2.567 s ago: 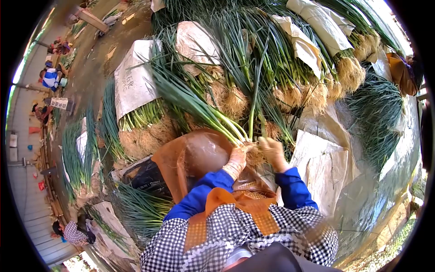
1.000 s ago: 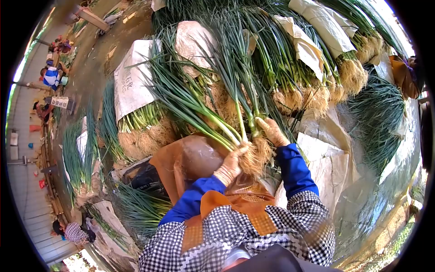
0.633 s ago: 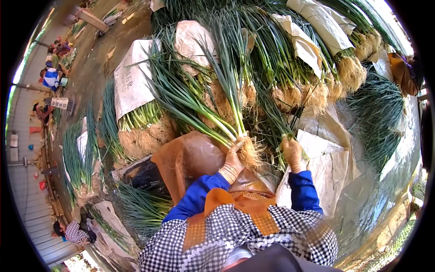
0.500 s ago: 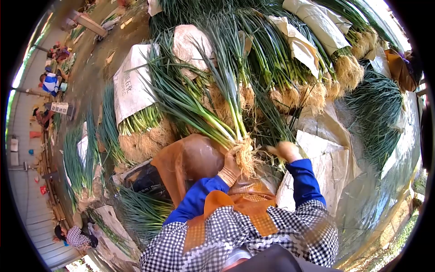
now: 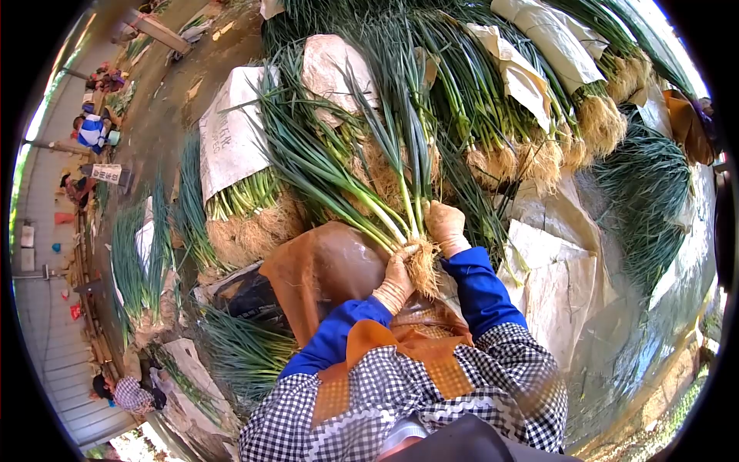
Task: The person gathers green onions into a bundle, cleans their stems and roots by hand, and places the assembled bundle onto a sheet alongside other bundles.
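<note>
A bunch of green onions (image 5: 373, 202) fans up and away from me, its pale roots hanging over my lap. My left hand (image 5: 396, 282) is wrapped round the white stem bases just above the roots. Closed against the right side of the same bunch, my right hand (image 5: 446, 224) has its fingers curled by the stalks; what they grip is hidden. An orange-brown plastic apron (image 5: 342, 258) covers my knees below the bunch. Behind it lie more onion bundles (image 5: 493, 115) with their roots toward me.
White sacks (image 5: 234, 131) partly cover the bundles. Another sack (image 5: 550, 269) lies at my right, beside a loose onion heap (image 5: 647, 200). More onions (image 5: 246, 350) lie at my left. People (image 5: 135, 394) sit at the far left, and a wooden post (image 5: 160, 32) stands behind.
My right hand has gone out to the right of the bunch and come back against its stalks. My left hand has kept its hold on the bunch.
</note>
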